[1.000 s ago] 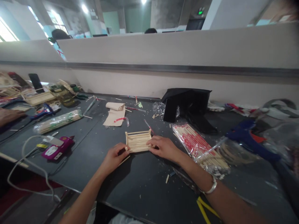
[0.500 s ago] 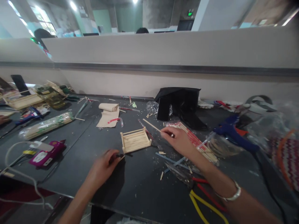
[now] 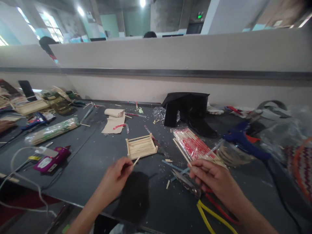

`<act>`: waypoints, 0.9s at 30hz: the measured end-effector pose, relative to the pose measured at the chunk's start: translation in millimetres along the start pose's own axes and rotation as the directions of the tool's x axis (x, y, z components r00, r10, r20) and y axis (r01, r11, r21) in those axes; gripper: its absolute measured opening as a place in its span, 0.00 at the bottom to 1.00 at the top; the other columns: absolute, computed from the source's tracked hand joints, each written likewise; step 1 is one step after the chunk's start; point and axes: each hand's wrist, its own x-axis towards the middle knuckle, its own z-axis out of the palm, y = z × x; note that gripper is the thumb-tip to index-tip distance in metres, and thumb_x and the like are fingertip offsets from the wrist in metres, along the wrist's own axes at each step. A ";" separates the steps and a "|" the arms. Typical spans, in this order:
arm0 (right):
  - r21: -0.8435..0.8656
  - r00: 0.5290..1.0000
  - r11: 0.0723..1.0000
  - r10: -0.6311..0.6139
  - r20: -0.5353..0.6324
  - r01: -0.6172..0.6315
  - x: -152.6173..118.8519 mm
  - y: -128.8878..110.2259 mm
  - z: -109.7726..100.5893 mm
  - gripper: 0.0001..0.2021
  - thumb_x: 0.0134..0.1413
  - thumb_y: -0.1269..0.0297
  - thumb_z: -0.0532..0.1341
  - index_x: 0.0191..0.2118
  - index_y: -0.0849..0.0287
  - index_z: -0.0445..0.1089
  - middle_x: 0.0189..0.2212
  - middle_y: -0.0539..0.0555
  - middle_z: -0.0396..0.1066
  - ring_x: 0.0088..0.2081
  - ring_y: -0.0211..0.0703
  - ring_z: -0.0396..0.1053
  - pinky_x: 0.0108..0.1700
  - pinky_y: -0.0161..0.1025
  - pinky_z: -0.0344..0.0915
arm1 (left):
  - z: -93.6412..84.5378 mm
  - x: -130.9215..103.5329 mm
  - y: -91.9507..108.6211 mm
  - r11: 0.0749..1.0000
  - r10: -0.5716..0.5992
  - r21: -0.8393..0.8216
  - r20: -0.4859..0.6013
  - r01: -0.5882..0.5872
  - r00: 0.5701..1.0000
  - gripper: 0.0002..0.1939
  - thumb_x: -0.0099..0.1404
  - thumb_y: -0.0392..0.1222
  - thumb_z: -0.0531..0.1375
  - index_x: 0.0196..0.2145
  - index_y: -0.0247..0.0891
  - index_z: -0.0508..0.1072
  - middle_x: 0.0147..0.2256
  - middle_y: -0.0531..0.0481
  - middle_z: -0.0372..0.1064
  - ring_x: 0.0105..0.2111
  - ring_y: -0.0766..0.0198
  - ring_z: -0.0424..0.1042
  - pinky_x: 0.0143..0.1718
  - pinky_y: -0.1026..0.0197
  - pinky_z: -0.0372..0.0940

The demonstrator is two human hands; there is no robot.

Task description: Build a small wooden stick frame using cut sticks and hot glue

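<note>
Between thumb and fingers, my left hand (image 3: 119, 174) pinches a short wooden stick (image 3: 136, 161), just in front of a small crate-like frame of wooden sticks (image 3: 142, 147). My right hand (image 3: 211, 177) is closed on a longer wooden stick (image 3: 181, 151) that points up and to the left. Behind that hand lies a plastic pack of wooden sticks with red on it (image 3: 195, 143). Pliers (image 3: 187, 183) with red and yellow handles rest partly under my right hand and forearm. Cut stick pieces (image 3: 168, 184) are scattered close by.
A blue glue gun (image 3: 246, 139) stands at the right among plastic bags. On the left are a magenta device with a white plug (image 3: 52, 159) and a wrapped stick bundle (image 3: 52, 130). Sandpaper-like sheet (image 3: 114, 122) and a black object (image 3: 187, 109) lie toward the partition. Another person's hand (image 3: 7, 124) shows far left.
My right hand has come down and to the right with the long stick, which now tilts more steeply. My left hand has shifted slightly right, its short stick raised near the small frame.
</note>
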 end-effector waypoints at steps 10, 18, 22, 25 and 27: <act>0.313 0.977 0.942 0.061 0.206 -0.125 -18.9 -17.3 58.5 0.14 0.50 0.51 0.63 0.31 0.57 0.66 0.26 0.52 0.74 0.22 0.35 0.65 0.17 0.29 0.58 | 45.1 24.1 50.5 0.461 -0.176 -0.860 0.154 0.220 0.972 0.17 0.54 0.42 0.67 0.42 0.37 0.76 0.31 0.51 0.69 0.29 0.66 0.68 0.32 0.64 0.66; 0.147 0.986 0.987 0.035 0.161 -0.059 -19.1 -8.7 71.5 0.12 0.54 0.53 0.60 0.31 0.57 0.65 0.27 0.52 0.76 0.21 0.34 0.63 0.21 0.30 0.57 | 67.8 18.0 65.2 0.408 -0.088 -0.889 0.187 0.206 0.979 0.10 0.54 0.41 0.68 0.35 0.37 0.77 0.31 0.50 0.69 0.30 0.65 0.68 0.30 0.63 0.69; 0.104 0.986 0.993 0.035 0.166 -0.053 -20.5 -8.1 70.2 0.12 0.55 0.54 0.59 0.31 0.57 0.64 0.24 0.51 0.76 0.22 0.35 0.65 0.21 0.31 0.55 | 68.0 16.9 67.8 0.412 -0.075 -0.888 0.189 0.203 0.979 0.10 0.53 0.40 0.68 0.34 0.36 0.77 0.31 0.49 0.70 0.30 0.64 0.68 0.29 0.63 0.69; 0.085 0.988 0.996 0.002 0.157 -0.015 -22.5 -9.4 68.2 0.10 0.56 0.57 0.58 0.30 0.58 0.64 0.24 0.51 0.75 0.24 0.36 0.66 0.24 0.32 0.57 | 67.7 14.1 69.9 0.444 -0.092 -0.874 0.175 0.198 0.980 0.09 0.55 0.40 0.67 0.34 0.35 0.76 0.30 0.49 0.71 0.29 0.65 0.69 0.29 0.64 0.69; 0.075 0.988 0.997 -0.022 0.151 0.010 -23.4 -9.5 66.7 0.09 0.56 0.59 0.58 0.29 0.58 0.65 0.23 0.51 0.75 0.24 0.36 0.66 0.27 0.32 0.58 | 68.0 11.9 71.6 0.463 -0.103 -0.862 0.180 0.208 0.978 0.10 0.55 0.39 0.67 0.35 0.34 0.76 0.31 0.48 0.72 0.28 0.66 0.69 0.29 0.64 0.69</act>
